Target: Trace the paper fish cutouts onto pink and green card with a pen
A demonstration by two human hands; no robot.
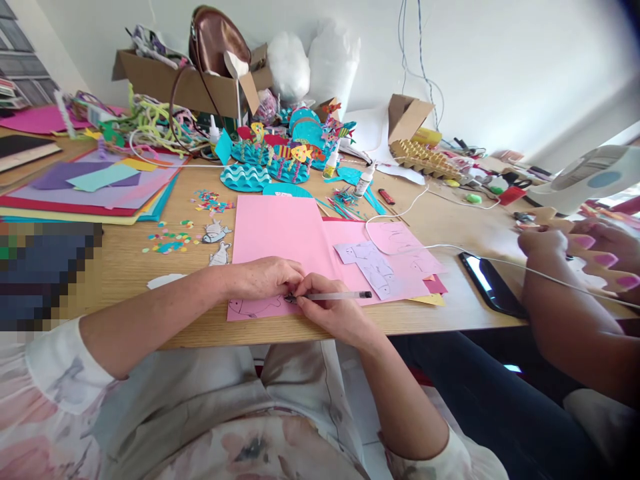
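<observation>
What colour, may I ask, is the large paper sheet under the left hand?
Pink; the large paper sheet shows in head view.

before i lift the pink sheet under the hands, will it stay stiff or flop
Likely light and bendy: the pink sheet looks thin and lies flat on the table. It would probably drag if pushed now, since the left hand seems to rest on it.

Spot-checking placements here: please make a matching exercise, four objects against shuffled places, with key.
1. Clear-barrelled, black-ended pen
2. Black rectangular smartphone
3. Shiny brown rounded bag
4. Lilac paper with fish drawings

A. On a pink paper sheet
B. Rising above a brown cardboard box
C. In the right hand
D. On the wooden table, beside a co-worker's forearm

Pairs: 1-C, 2-D, 3-B, 4-A
</observation>
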